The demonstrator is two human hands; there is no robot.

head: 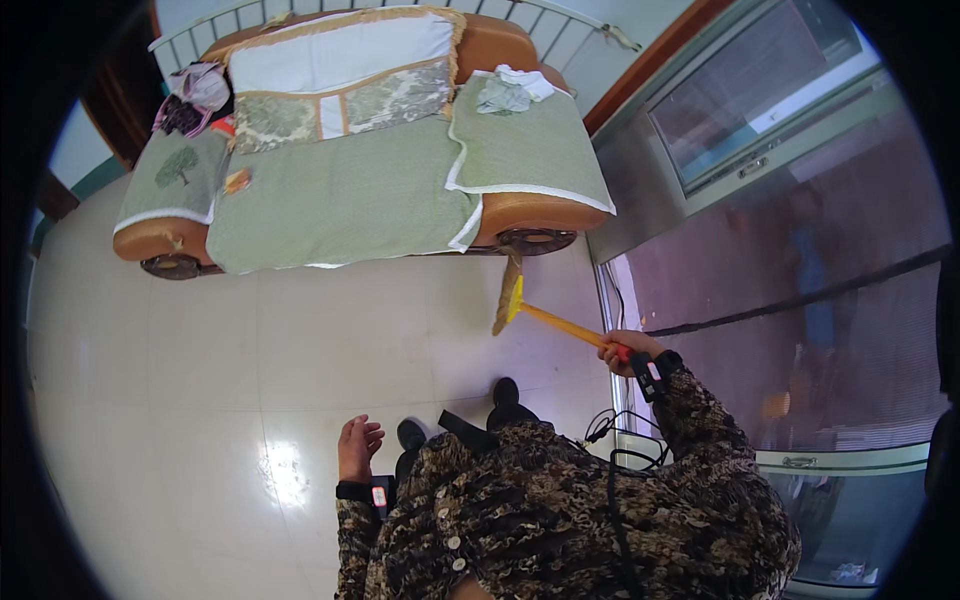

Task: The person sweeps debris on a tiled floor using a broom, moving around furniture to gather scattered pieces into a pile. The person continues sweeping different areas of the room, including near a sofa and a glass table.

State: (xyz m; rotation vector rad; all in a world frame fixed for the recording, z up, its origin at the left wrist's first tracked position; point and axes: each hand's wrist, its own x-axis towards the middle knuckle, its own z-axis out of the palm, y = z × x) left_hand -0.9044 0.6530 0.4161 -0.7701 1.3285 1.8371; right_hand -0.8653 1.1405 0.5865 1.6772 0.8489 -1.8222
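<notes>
My right hand [628, 352] grips the red end of a broom's yellow-orange handle [562, 325], at the right. The broom head [508, 300] has a yellow collar and brown bristles; it lies at the front right of the sofa [541, 210], near its dark round foot. Whether the bristles touch the floor cannot be told. My left hand [360, 442] hangs low over the floor with its fingers loosely bent and holds nothing. Both wrists carry dark straps with small devices.
A green cover with white edging [337, 202] lies over the brown sofa, with cloths [510, 91] on its right arm and clothing [193, 97] at the left. Glazed metal-framed doors [697, 199] stand at the right. Black cables [637, 439] hang near my right side. Pale tiles [202, 345] cover the floor.
</notes>
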